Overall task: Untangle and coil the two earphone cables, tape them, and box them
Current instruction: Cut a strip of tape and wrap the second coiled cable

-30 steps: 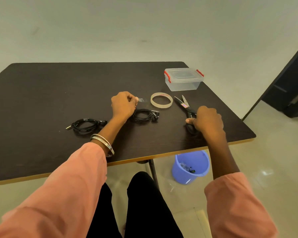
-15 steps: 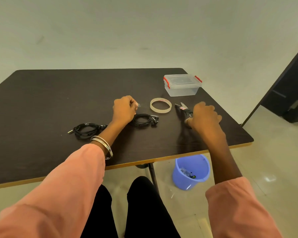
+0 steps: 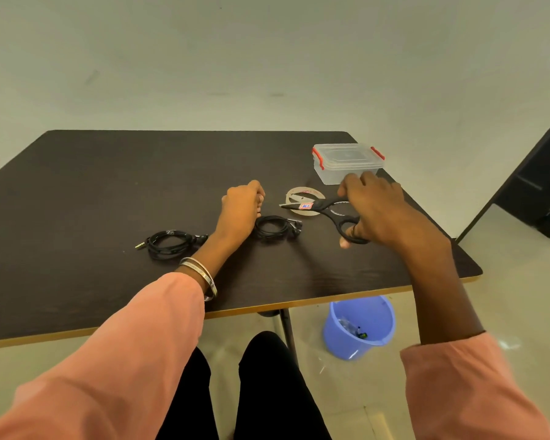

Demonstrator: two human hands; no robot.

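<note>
Head view: a dark brown rectangular table (image 3: 108, 192) is seen from above, with both forearms in salmon-pink sleeves extended over it.

Right hand (image 3: 375, 211): the fingers are curled through and around the black handles of a pair of black-handled scissors (image 3: 327, 214), which is held clear of the table. The blades are parted and point toward 9 o'clock, above a flat ring-shaped roll of clear tape (image 3: 305, 202) that lies on the table.

Left hand (image 3: 242, 208): the fingers are curled into a fist with the thumb and fingertips pressed together at the 1 o'clock side. Whether a piece of tape is pinched there cannot be determined. A pair of silver bangles (image 3: 200, 274) is worn on this wrist.

Task items: one coiled black earphone cable (image 3: 275, 229) lies on the table just beside the left hand, at its 4 o'clock. A second coiled black earphone cable (image 3: 169, 242), with its plug pointing toward 9 o'clock, lies at 8 o'clock of the left hand, beside the forearm. The two coils are apart, with the left wrist between them. A clear rectangular plastic box with red clips (image 3: 346, 163), lid on, stands at 12 o'clock of the right hand, near the far right corner of the table.

A light blue plastic bucket (image 3: 359, 328) stands on the floor below the near table edge.
</note>
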